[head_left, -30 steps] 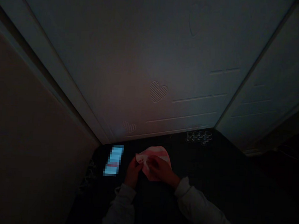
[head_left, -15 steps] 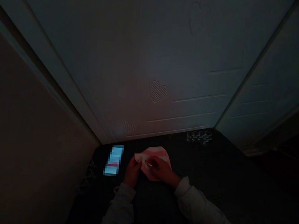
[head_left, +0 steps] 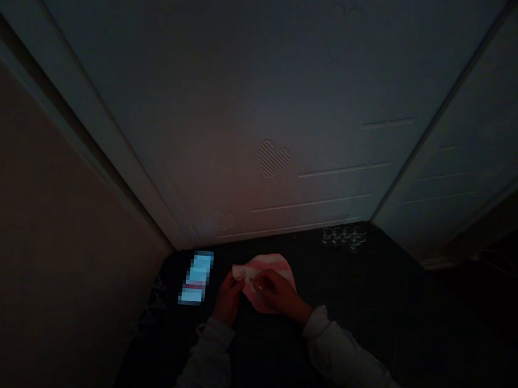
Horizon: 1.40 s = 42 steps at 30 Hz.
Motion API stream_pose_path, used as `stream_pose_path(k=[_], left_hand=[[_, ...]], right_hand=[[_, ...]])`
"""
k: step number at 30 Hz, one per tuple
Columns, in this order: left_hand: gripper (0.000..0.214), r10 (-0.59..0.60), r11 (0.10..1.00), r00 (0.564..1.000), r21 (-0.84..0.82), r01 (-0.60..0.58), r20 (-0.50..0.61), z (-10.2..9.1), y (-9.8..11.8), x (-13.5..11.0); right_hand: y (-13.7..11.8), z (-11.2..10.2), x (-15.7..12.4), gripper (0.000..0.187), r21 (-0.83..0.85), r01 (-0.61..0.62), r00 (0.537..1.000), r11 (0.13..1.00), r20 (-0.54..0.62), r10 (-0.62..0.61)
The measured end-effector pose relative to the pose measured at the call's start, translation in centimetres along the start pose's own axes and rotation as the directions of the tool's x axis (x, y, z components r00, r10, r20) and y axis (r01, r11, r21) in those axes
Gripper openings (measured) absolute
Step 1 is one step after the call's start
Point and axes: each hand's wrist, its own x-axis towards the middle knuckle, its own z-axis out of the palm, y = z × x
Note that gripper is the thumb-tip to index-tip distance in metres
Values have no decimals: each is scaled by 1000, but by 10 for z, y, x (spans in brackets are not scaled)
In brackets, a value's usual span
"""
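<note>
In a very dark room, a pink and white striped piece of cloth or paper lies on a dark surface. My left hand pinches its left corner, fingers closed. My right hand rests on top of it with the fingers curled and pressed down on the material. Both sleeves are light grey.
A lit phone screen glows on the surface left of my hands. Several small clear glass cups stand at the back right by the white panelled door with heart shapes. A beige wall is at the left.
My hands have shifted only slightly; the left corner of the striped piece is drawn a little further left. Nothing else has moved.
</note>
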Motion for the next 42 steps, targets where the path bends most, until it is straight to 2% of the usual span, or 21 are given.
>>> stream_pose_path(k=[5, 12, 18, 23, 29, 34, 42], left_hand=[[36, -19, 1000, 1000, 20, 19, -22, 1, 2, 1], [43, -22, 999, 1000, -25, 22, 13, 1, 0, 1], [39, -19, 998, 1000, 53, 19, -1, -2, -4, 3], [31, -48, 995, 998, 84, 45, 40, -2, -1, 4], [34, -97, 988, 994, 130, 89, 56, 0, 4, 1], [37, -88, 978, 990, 199, 65, 109, 3, 4, 0], [44, -99, 974, 989, 214, 74, 110, 7, 3, -3]], right_hand=[[-2, -1, -1, 17, 13, 16, 1000, 1000, 19, -16], [-4, -3, -1, 25, 4, 10, 998, 1000, 66, -10], [-1, -2, 0, 23, 8, 19, 997, 1000, 72, -20], [-3, -1, -1, 23, -19, 10, 999, 1000, 40, -10], [-5, -1, -1, 20, -44, -28, 1000, 999, 9, 28], [-4, 0, 0, 13, -59, -23, 1000, 998, -12, 23], [-4, -2, -1, 14, -98, 18, 999, 995, 32, -15]])
